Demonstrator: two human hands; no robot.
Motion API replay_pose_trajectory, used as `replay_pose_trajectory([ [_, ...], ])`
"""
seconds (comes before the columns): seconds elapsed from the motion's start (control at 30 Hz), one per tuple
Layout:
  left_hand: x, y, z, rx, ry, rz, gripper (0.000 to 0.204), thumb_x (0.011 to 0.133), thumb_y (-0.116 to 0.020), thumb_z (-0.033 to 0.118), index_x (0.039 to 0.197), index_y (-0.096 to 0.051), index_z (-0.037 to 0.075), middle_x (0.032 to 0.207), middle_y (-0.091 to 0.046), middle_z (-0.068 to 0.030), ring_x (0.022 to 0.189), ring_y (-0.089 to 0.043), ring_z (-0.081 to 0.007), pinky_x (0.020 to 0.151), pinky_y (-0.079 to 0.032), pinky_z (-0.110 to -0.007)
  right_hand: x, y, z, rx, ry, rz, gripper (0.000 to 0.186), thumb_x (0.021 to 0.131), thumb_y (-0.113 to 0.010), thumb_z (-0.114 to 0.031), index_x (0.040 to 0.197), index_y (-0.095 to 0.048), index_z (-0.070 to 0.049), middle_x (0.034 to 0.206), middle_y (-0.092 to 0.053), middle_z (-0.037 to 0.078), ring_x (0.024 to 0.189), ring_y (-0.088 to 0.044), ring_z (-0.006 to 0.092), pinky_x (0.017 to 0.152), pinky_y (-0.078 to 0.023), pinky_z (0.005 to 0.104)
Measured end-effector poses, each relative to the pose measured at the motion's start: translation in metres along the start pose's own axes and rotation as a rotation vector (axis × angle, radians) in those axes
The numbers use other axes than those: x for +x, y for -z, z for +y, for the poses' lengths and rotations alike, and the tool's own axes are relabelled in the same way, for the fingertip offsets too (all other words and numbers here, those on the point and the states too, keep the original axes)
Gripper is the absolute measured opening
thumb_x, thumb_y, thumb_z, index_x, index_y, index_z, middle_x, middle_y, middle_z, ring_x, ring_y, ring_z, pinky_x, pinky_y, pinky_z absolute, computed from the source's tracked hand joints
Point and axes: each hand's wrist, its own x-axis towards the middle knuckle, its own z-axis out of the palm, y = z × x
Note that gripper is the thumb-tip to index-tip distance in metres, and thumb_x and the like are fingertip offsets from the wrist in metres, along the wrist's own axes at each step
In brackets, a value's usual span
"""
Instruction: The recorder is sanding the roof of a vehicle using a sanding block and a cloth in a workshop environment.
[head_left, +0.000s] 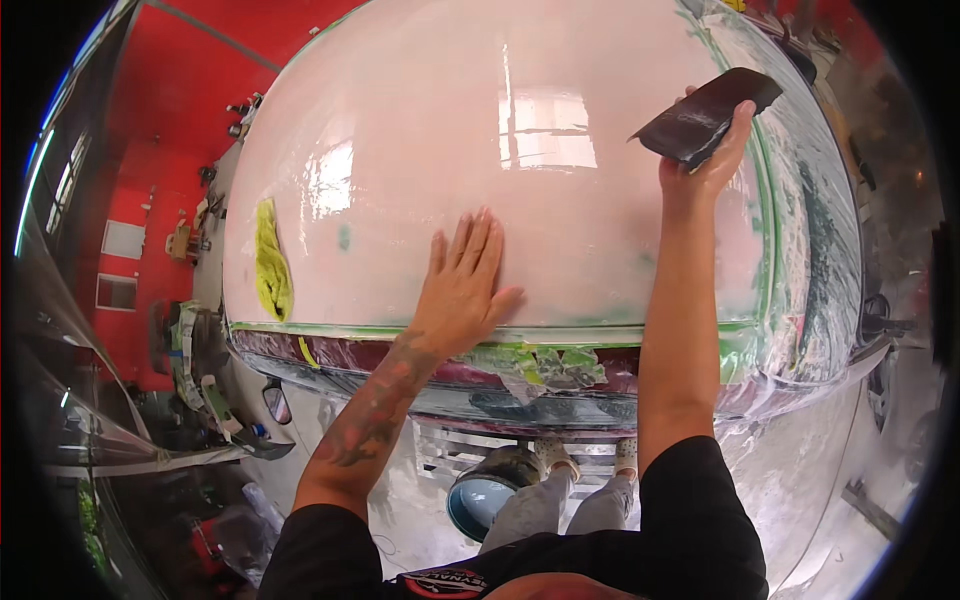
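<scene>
My left hand point(465, 275) lies flat, fingers outstretched, on the wet, pale pink primed panel point(420, 120) of a vehicle, near its green-edged lower border. My right hand point(705, 160) grips a black, flat, rectangular pad point(715, 110) at the panel's upper right, fingers around its sides; whether the pad touches the surface I cannot tell. A crumpled yellow-green cloth point(272, 265) lies on the panel to the left of my left hand. Masking tape and plastic sheeting point(550, 370) cover parts of the dark red body along the near edge.
A bucket of bluish water point(485, 500) stands on the floor by my feet, beside slatted grey boards point(470, 455). A red wall point(170, 80) and assorted equipment are at the left. Plastic sheeting covers the vehicle's right side point(820, 250).
</scene>
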Motion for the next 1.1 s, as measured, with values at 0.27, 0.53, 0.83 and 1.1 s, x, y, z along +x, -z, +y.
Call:
replay_pose_trajectory([
  [0.27, 0.16, -0.003, -0.044, 0.046, 0.157, 0.137, 0.082, 0.098, -0.041, 0.052, 0.151, -0.02, -0.006, 0.16, -0.017, -0.0238, 0.15, -0.012, -0.037, 0.119, -0.009, -0.055, 0.028, 0.02, -0.019, -0.019, -0.101, 0.049, 0.051, 0.088, -0.064, -0.051, 0.112, -0.057, -0.008, 0.086, -0.065, 0.013, 0.07, -0.063, 0.0209, 0.061, -0.051, 0.0313],
  [0.53, 0.321, 0.003, -0.102, 0.048, 0.252, 0.153, 0.09, 0.094, -0.035, 0.062, 0.152, -0.02, -0.005, 0.16, -0.019, -0.021, 0.15, -0.013, -0.0325, 0.12, -0.011, -0.051, 0.037, 0.035, -0.032, 0.27, -0.301, -0.051, 0.055, 0.094, -0.054, -0.053, 0.12, -0.058, -0.004, 0.095, -0.064, 0.019, 0.071, -0.064, 0.0233, 0.056, -0.051, 0.0335],
  [0.83, 0.33, -0.002, -0.099, 0.063, 0.162, 0.211, 0.086, 0.097, -0.039, 0.059, 0.151, -0.024, -0.006, 0.158, -0.022, -0.0244, 0.149, -0.017, -0.0351, 0.12, -0.014, -0.049, 0.043, 0.034, -0.041, 0.381, -0.29, -0.082, 0.056, 0.096, -0.053, -0.051, 0.12, -0.057, -0.001, 0.098, -0.063, 0.023, 0.072, -0.065, 0.0257, 0.055, -0.05, 0.035],
  [1.1, 0.156, 0.004, 0.012, 0.033, -0.021, 0.036, 0.083, 0.095, -0.051, 0.043, 0.151, -0.018, -0.009, 0.158, -0.017, -0.0285, 0.148, -0.015, -0.0423, 0.119, -0.011, -0.054, 0.048, 0.048, -0.04, 0.473, -0.246, 0.003, 0.055, 0.097, -0.053, -0.05, 0.119, -0.057, -0.001, 0.097, -0.063, 0.024, 0.072, -0.066, 0.027, 0.054, -0.051, 0.0353],
])
